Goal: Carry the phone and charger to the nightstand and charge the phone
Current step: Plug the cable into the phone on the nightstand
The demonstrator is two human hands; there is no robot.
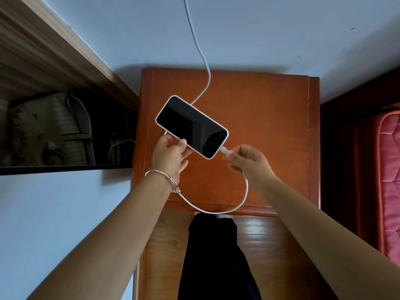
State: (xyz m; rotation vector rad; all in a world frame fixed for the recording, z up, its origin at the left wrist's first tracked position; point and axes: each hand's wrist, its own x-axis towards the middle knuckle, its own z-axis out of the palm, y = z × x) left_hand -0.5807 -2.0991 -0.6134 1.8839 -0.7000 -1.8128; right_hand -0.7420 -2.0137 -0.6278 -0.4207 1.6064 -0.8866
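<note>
The phone (191, 126) is held above the orange-brown nightstand (270, 126), screen up and dark, in a pale case, its long axis running from ten o'clock to four o'clock. The left hand (170, 155) grips its seven o'clock long edge, thumb on top and fingers curled beneath. A thin bracelet (166, 178) sits on that wrist. At the phone's four o'clock end the right hand (246, 160) pinches the white plug (224, 150) between thumb and forefinger. The plug meets the phone's short edge, but I cannot tell whether it is fully seated. From the right hand the white charger cable (245, 191) loops down past six o'clock, passes behind the left wrist and the phone, then climbs the wall toward twelve o'clock. A red mattress (389, 169) lies at three o'clock of the nightstand.
</note>
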